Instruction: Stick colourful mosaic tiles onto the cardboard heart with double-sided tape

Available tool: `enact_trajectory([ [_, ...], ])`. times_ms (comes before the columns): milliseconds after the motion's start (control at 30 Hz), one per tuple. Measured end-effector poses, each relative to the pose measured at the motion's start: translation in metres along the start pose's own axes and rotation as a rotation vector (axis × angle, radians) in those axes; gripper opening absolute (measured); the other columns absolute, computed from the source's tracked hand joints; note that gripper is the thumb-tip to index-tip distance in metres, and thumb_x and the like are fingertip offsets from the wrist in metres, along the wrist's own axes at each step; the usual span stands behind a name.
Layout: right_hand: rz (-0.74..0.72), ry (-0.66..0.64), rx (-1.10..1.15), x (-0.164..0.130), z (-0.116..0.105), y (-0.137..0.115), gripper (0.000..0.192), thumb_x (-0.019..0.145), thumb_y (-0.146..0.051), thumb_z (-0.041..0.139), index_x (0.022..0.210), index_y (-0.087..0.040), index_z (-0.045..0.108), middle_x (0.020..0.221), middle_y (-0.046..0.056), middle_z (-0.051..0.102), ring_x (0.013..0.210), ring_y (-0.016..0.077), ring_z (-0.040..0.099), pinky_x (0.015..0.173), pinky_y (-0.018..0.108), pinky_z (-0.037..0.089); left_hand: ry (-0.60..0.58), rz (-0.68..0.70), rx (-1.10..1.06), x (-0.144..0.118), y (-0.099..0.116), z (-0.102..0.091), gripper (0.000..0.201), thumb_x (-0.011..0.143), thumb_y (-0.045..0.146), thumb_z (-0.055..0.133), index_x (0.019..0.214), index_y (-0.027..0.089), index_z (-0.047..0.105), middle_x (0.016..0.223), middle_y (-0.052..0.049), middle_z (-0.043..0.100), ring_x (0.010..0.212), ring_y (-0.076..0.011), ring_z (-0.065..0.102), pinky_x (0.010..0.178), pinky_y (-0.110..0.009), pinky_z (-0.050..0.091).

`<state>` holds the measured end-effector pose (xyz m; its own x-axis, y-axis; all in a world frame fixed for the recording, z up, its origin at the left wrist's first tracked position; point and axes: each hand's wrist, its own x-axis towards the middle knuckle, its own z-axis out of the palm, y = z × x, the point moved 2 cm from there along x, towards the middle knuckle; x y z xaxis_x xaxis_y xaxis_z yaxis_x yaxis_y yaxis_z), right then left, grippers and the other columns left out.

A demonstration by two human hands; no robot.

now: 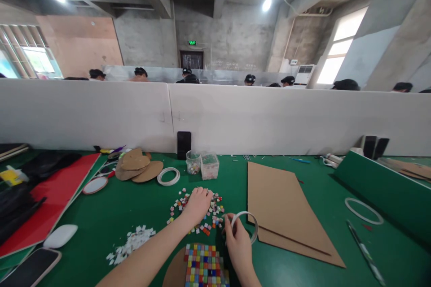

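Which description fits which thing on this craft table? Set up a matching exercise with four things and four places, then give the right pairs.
Things:
1. left hand
2. right hand
3. cardboard sheet
4. white paper scraps

Places:
A. lying flat on the green table, right of both hands
B. resting on the pile of loose coloured tiles
C. heaped on the table, left of the person's forearm
D. holding the white tape ring above the tiled mosaic panel

Pairs: 1-B, 2-D, 3-A, 4-C
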<state>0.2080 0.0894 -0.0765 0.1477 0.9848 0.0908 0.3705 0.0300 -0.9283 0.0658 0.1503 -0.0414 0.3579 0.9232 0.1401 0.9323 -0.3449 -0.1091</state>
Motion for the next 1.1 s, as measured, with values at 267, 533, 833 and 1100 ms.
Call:
enact_trajectory([
  [267,0.003,-0.017,0.011,0.001,0.001,0.002,0.046,0.079,-0.058,0.037,0.086,-0.018,0.059,0.057,0.002,0.059,0.051,0.0198,0.056,0.046,0.025,0.039,-0.015,-0.067,0.057,-0.001,0.004,-0.005,0.017,0.084,0.008,0.043,0.092,0.012,0.057,0.088,-0.012,0.059,0.089,-0.0251,0.052,0.076,-0.035,0.037],
  [533,-0.047,0.008,0.095,0.001,0.0,0.002,0.044,0.079,-0.056,0.042,0.084,-0.016,0.06,0.051,0.0,0.056,0.044,0.0176,0.052,0.043,0.024,0.037,-0.066,-0.202,0.087,0.006,0.008,-0.002,0.015,0.084,0.018,0.052,0.095,0.01,0.058,0.095,-0.008,0.06,0.091,-0.0205,0.056,0.079,-0.038,0.043],
  [833,-0.034,-0.002,0.1,0.001,0.0,0.004,0.044,0.079,-0.055,0.041,0.086,-0.015,0.059,0.054,0.002,0.057,0.046,0.0175,0.051,0.044,0.025,0.037,-0.111,-0.126,0.038,0.001,0.011,-0.006,0.016,0.084,0.016,0.05,0.096,0.01,0.059,0.098,-0.009,0.061,0.098,-0.0217,0.053,0.085,-0.04,0.039],
  [1100,-0.024,-0.017,0.082,0.002,0.001,0.007,0.048,0.078,-0.058,0.039,0.087,-0.016,0.058,0.054,0.0,0.055,0.047,0.0178,0.051,0.046,0.025,0.037,-0.148,-0.105,-0.104,-0.003,-0.001,-0.006,0.021,0.084,0.026,0.053,0.098,0.012,0.057,0.097,-0.007,0.061,0.092,-0.0197,0.056,0.082,-0.04,0.042],
])
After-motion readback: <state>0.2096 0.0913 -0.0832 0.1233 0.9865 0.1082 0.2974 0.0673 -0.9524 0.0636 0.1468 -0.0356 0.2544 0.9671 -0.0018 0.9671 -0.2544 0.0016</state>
